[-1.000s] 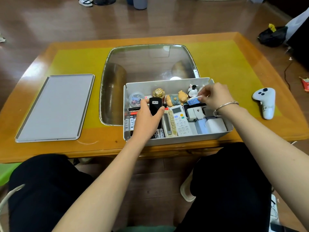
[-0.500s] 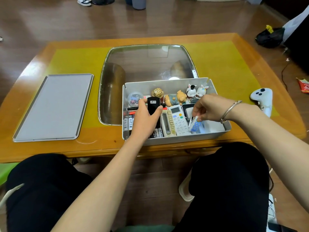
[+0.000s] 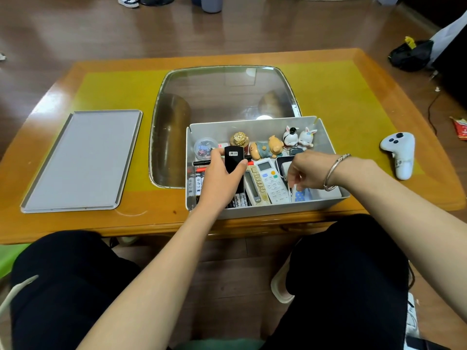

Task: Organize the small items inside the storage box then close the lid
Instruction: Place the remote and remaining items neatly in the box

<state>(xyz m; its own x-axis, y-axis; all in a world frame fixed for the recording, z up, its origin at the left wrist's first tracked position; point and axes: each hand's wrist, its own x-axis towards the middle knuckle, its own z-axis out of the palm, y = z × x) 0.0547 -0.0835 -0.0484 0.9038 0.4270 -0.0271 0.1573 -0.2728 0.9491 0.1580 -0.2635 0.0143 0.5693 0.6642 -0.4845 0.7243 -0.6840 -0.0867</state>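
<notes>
2 hands are busy in the storage box point(image 3: 252, 213), which sits open at the near edge of the table point(image 3: 328, 79), slightly right of centre. Far to the left its lid point(image 3: 80, 160) lies flat on the tabletop, well apart from the box, presumably parked there until the sorting is finished. Inside the box, at the left end, batteries point(image 3: 240, 200) lie in a row near the front wall, with red and black pens point(image 3: 202, 163) lying behind them. The left hand point(image 3: 222, 180) grips a black device point(image 3: 233, 160) upright over them, likely keeping it clear while a slot is found. Next come 2 remotes point(image 3: 271, 183) lying side by side, lengthways. Small figurines point(image 3: 298, 138) line the back wall, out of the way. The right hand point(image 3: 310, 173), bracelet on the wrist, pinches a blue dotted packet point(image 3: 300, 195) on edge by the front wall, seemingly tucking it in beside the remotes. Right of the box, a white controller point(image 3: 400, 155) rests on the table.
</notes>
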